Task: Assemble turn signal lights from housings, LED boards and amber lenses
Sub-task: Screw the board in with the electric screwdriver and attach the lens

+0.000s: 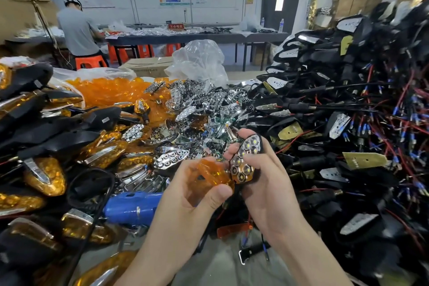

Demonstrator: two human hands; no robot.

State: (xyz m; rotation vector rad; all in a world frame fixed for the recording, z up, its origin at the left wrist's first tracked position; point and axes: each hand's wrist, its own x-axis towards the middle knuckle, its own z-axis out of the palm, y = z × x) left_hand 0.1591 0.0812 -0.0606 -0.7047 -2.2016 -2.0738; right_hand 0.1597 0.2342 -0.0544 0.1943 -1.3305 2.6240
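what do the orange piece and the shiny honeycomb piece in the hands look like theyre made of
The amber lens is likely translucent glossy plastic: the left hand shows through it. The reflector is probably chrome-plated plastic, given its mirror-bright cups, though it could be metal.

Amber lens: clear orange, faceted, pinched in left hand, right edge touching the black housing gripped in right hand. Housing tilted, open face toward camera, chrome multi-cup LED board seated inside. Loose stock: heap of amber lenses back left, chrome LED boards centre, wired black housings piled high on the right, finished lights stacked left
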